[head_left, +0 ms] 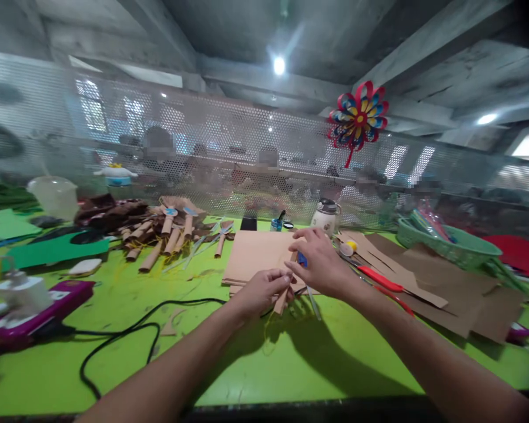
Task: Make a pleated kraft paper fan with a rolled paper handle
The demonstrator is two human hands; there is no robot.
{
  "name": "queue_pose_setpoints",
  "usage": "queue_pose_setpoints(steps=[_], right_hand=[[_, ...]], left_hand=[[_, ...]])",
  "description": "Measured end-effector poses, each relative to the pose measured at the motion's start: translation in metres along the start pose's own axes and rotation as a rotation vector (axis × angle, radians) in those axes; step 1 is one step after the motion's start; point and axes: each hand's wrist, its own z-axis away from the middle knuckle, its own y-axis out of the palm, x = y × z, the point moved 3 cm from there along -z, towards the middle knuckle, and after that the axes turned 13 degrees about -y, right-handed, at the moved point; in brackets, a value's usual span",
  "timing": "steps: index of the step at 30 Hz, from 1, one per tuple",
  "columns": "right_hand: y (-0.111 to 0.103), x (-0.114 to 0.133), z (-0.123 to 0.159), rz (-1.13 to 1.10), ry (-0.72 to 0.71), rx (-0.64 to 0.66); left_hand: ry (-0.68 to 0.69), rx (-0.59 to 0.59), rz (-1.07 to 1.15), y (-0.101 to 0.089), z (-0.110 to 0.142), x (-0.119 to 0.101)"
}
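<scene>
My left hand (263, 289) pinches a narrow brown paper roll (281, 303) near its lower end. My right hand (320, 261) curves around the upper part of the same roll, with thumb and fingers on either side. A small blue item (302, 258) shows under the right palm; its kind is hidden. Thin yellow thread (271, 329) hangs below the roll. Behind the hands lies a stack of brown paper sheets (255, 252). A thin pale strip (312, 304) lies just below my right hand.
Paper rolls with yellow threads (158, 247) are heaped at the left. A black cable (158, 305) runs from a purple power strip (57, 299). Red-handled scissors (381, 278) and brown paper pieces (458, 288) lie right, before a green basket (449, 241). A pot (326, 217) stands behind.
</scene>
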Motion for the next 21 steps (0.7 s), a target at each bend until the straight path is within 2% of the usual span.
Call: queue_pose_setpoints(steps=[6,10,15,21], right_hand=[[0.010,-0.013,-0.023,-0.124,0.081,0.009],[0.005,-0.043,-0.033,-0.300,0.239,-0.065],[0.008,-0.082,-0.031,-0.586,0.431,-0.146],[0.025,-0.098,-0.031,-0.835,0.469,-0.088]], left_hand=[[-0.037,-0.002,-0.037,-0.002,-0.004,0.006],[-0.098,0.037,0.003,-0.003,-0.003,0.009],[-0.115,0.066,0.075,0.001,0.000,0.011],[-0.090,0.114,0.085,0.006,0.002,0.012]])
